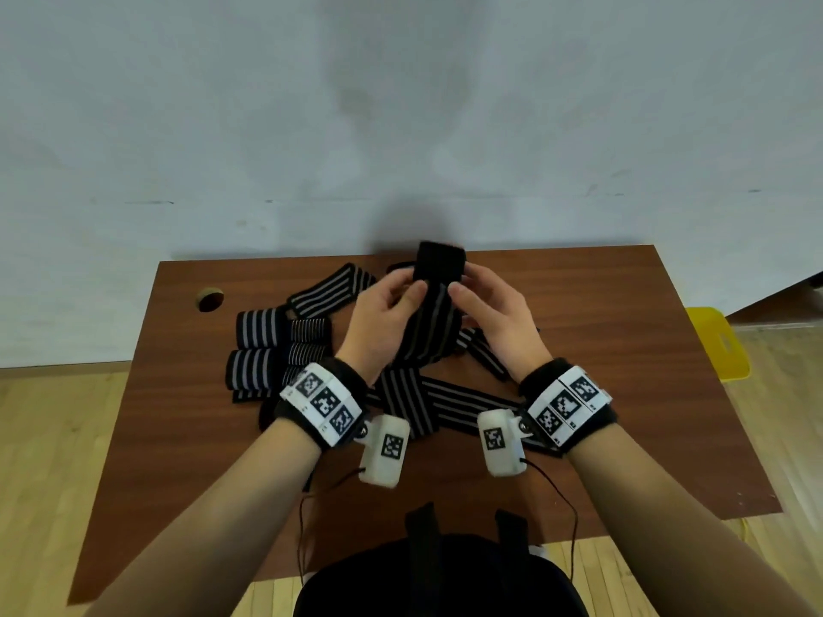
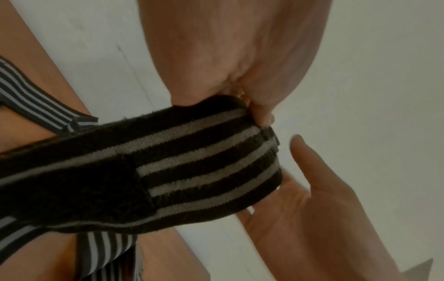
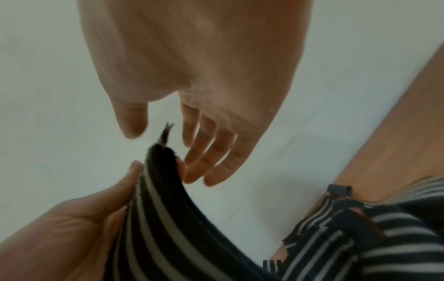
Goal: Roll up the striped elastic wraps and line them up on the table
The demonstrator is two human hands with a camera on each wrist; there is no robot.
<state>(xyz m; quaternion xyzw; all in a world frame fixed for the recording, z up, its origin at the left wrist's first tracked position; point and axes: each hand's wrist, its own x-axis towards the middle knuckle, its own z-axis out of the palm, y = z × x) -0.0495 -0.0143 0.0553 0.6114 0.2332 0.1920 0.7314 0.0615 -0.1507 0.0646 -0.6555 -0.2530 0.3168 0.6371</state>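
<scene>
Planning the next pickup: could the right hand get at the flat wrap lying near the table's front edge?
Probably yes. The right hand is open beside the held wrap, which the left hand pinches. The flat wrap lies uncovered just below the right wrist, with nothing on top of it.

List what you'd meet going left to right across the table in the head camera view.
Round hole in the table → rolled wraps → left hand → wrap held up → right hand → yellow stool past the table edge.
</scene>
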